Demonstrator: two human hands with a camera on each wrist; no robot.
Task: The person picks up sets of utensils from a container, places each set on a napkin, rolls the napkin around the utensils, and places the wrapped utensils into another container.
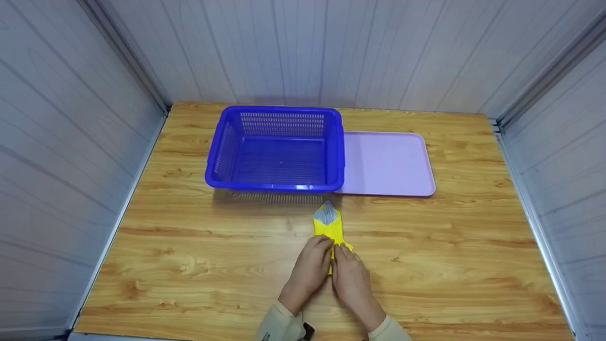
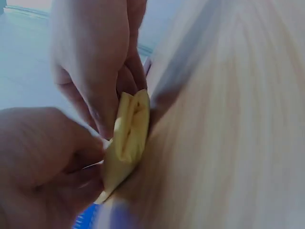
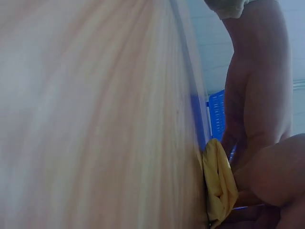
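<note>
A folded yellow napkin (image 1: 328,230) lies on the table in front of me, with a grey, finely lined, pointed piece (image 1: 326,213) showing at its far end. My left hand (image 1: 310,264) grips the napkin's left side, its fingers bent over the top. From the right, my right hand (image 1: 351,274) pinches the near part, fingertips beside the left ones. One yellow corner sticks out past the right fingers. Both wrist views show the napkin's rolled, layered end (image 2: 131,129) between the hands, close to the tabletop. Much of the near half is hidden beneath my fingers.
Beyond the napkin stands a blue plastic basket (image 1: 274,187) with slotted walls and nothing inside. It overlaps the left part of a flat pink tray (image 1: 386,163). Pale panel walls (image 1: 303,52) border the wooden table (image 1: 189,265) at the back and sides.
</note>
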